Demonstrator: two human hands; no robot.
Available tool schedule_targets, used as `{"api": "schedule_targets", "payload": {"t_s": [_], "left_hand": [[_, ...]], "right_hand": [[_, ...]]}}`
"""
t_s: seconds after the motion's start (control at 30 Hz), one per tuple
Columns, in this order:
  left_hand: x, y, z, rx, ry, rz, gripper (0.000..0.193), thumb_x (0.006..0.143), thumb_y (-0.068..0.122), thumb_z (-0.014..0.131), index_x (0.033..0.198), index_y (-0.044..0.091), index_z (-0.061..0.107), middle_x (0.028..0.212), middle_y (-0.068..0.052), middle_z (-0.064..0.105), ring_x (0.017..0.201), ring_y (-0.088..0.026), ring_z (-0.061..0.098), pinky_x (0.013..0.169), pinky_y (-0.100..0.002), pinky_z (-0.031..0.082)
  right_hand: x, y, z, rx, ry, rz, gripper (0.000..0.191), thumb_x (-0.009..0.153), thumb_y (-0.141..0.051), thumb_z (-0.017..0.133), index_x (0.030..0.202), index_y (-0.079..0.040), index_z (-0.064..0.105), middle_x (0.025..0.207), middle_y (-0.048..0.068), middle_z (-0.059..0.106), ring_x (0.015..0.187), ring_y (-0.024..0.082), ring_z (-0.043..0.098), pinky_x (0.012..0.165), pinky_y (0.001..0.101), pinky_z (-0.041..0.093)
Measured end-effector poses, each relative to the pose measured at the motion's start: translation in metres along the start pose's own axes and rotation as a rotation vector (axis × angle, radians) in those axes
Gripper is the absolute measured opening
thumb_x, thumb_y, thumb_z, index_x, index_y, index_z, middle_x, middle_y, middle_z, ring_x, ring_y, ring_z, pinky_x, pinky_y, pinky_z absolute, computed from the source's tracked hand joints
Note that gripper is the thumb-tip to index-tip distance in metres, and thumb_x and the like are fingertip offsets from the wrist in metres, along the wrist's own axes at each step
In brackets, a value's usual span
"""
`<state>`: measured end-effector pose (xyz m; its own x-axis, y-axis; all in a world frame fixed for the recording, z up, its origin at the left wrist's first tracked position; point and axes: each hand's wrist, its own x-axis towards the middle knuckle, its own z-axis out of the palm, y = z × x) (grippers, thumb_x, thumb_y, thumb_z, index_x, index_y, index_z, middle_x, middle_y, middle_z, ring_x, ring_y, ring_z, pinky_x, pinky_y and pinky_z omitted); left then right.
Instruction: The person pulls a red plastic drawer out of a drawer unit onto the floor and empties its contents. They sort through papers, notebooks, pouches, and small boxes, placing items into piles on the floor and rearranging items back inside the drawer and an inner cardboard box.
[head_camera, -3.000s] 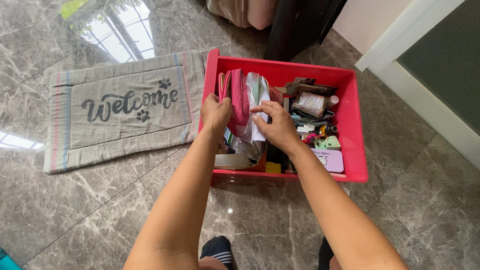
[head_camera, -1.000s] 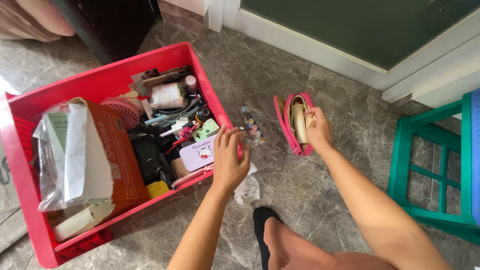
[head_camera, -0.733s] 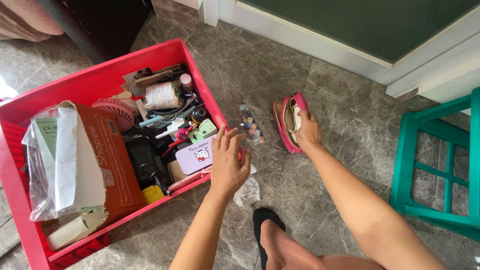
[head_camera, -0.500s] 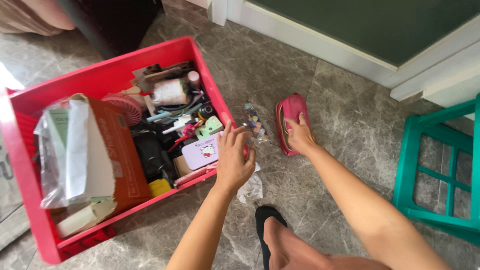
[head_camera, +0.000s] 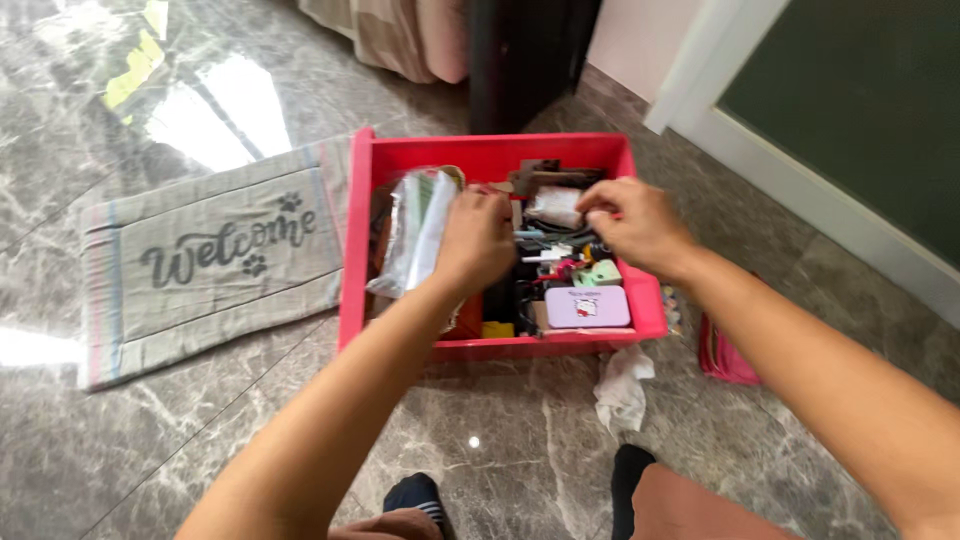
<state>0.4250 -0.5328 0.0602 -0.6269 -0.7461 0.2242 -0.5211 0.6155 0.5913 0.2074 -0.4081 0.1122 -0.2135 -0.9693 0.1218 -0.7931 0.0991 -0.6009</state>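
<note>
My left hand (head_camera: 478, 240) curled over plastic-wrapped packet (head_camera: 415, 235), grip unclear; right hand (head_camera: 632, 222) half-closed, empty-looking, above clutter in red crate (head_camera: 490, 158). Pink pouch (head_camera: 725, 355) out at 4 o'clock; crate mostly full.

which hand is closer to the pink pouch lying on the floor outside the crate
Right. The right hand is over the crate's right side, the side nearest the pink pouch. The left hand is over the crate's middle, farther away.

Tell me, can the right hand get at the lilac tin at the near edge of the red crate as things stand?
Probably yes. The right hand hovers over the red crate, just beyond the lilac tin. The tin lies on top of the clutter with its lid uncovered, and the left hand is off to the side.
</note>
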Motion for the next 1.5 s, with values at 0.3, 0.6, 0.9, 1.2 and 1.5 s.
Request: {"api": "schedule_targets", "payload": {"t_s": [0.3, 0.6, 0.9, 1.2, 1.5], "left_hand": [[-0.013, -0.103, -0.085, -0.207, 0.120, -0.604, 0.030, 0.088, 0.018, 0.052, 0.103, 0.005, 0.074, 0.104, -0.021, 0.072, 0.107, -0.039, 0.067, 0.097, -0.046, 0.050], [-0.028, -0.140, -0.083, 0.079, -0.018, -0.477, 0.022, 0.082, 0.020, 0.070, 0.101, 0.010, 0.073, 0.127, -0.020, 0.055, 0.122, -0.043, 0.049, 0.101, -0.050, 0.046], [-0.036, -0.157, -0.067, 0.319, -0.048, -0.294, 0.034, 0.073, 0.008, 0.070, 0.107, 0.008, 0.067, 0.124, -0.018, 0.050, 0.121, -0.038, 0.047, 0.089, -0.048, 0.049], [-0.036, -0.162, -0.062, 0.359, -0.098, -0.301, 0.035, 0.073, 0.007, 0.070, 0.107, 0.010, 0.068, 0.128, -0.017, 0.047, 0.122, -0.037, 0.045, 0.089, -0.047, 0.049], [-0.035, -0.159, -0.067, 0.376, -0.145, -0.315, 0.041, 0.068, 0.012, 0.074, 0.109, 0.010, 0.068, 0.128, -0.017, 0.046, 0.124, -0.037, 0.044, 0.090, -0.045, 0.050]], "right_hand": [[0.052, -0.064, 0.114, 0.138, -0.342, 0.417, 0.044, 0.090, -0.023, 0.070, 0.127, -0.001, 0.060, 0.101, 0.014, 0.072, 0.076, 0.024, 0.072, 0.066, 0.0365, 0.060], [0.072, -0.058, 0.175, 0.299, -0.370, 0.666, 0.067, 0.087, -0.021, 0.071, 0.141, 0.003, 0.040, 0.123, 0.019, 0.059, 0.085, 0.027, 0.070, 0.062, 0.0455, 0.064], [0.070, -0.054, 0.187, 0.357, -0.396, 0.692, 0.051, 0.081, 0.002, 0.049, 0.132, 0.009, 0.054, 0.122, 0.028, 0.066, 0.097, 0.042, 0.074, 0.067, 0.0446, 0.060], [0.063, -0.023, 0.191, 0.094, -0.252, 0.459, 0.048, 0.081, -0.005, 0.051, 0.127, 0.007, 0.057, 0.122, 0.031, 0.064, 0.117, 0.043, 0.063, 0.098, 0.0424, 0.050], [0.060, -0.008, 0.174, 0.153, -0.215, 0.513, 0.046, 0.080, -0.002, 0.051, 0.124, 0.005, 0.058, 0.109, 0.026, 0.069, 0.097, 0.036, 0.070, 0.078, 0.0438, 0.057]]}}
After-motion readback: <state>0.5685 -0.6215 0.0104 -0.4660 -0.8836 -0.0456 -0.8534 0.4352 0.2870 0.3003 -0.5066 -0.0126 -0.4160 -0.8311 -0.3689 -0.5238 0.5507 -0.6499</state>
